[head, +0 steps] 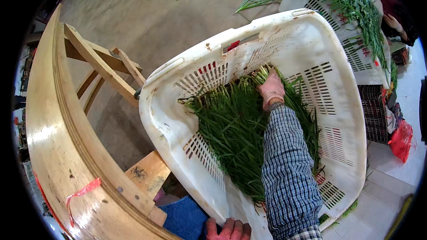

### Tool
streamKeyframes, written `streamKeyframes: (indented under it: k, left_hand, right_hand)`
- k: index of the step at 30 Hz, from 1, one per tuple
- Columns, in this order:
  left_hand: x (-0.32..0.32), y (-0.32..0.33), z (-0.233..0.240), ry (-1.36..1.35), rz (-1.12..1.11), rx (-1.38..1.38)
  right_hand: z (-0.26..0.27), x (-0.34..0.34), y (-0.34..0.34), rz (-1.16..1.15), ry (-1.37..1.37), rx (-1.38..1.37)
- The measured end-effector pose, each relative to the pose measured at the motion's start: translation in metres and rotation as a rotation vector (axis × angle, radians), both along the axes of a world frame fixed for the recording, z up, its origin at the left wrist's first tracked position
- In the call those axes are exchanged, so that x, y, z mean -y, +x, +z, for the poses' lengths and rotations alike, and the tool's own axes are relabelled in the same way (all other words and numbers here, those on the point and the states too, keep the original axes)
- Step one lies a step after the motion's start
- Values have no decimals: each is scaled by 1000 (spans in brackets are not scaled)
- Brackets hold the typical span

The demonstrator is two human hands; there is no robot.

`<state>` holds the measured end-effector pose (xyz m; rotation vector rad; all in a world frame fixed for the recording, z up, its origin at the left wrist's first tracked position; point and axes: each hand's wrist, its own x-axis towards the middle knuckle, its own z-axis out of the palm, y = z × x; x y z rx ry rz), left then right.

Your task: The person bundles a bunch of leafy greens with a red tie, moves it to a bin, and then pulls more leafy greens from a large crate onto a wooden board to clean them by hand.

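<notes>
In front of me a large white plastic basket (247, 28) with slotted walls leans toward me. Leafy green stalks (233, 123), resembling garlic chives, lie inside with their pale cut ends toward the far wall. My right hand (272, 88), in a pink glove below a checked sleeve, reaches deep into it. Its fingers close around the pale ends of a bunch of stalks (263, 70) at the far side. At the bottom edge, my left hand (228, 229) has its gloved fingers hooked over the basket's near rim; its thumb is hidden.
A wooden bench top (63, 133) with a red plastic strip (83, 188) curves along the left. Wooden legs (100, 63) stand beside the basket. At the upper right, another white basket (358, 60) bears greens (350, 3), near another person's hand (393, 23). A red mesh bag (402, 141) lies right.
</notes>
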<state>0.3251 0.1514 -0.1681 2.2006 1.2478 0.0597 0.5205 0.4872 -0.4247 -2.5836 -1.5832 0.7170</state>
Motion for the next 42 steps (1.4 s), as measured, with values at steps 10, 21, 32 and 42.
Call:
streamKeyframes:
  k: [10, 21, 32, 42]
  left_hand:
    - [3, 8, -7, 28, 112, 93]
    - [29, 29, -14, -462, 1020, 1164]
    - [8, 11, -13, -52, -1, -239]
    - [-39, 16, 19, -814, 421, 932]
  right_hand:
    - [-19, 2, -21, 320, -56, 232]
    - [109, 53, 130, -328, 883, -961]
    - [209, 84, 120, -242, 801, -893]
    - [347, 206, 52, 422, 1056, -243]
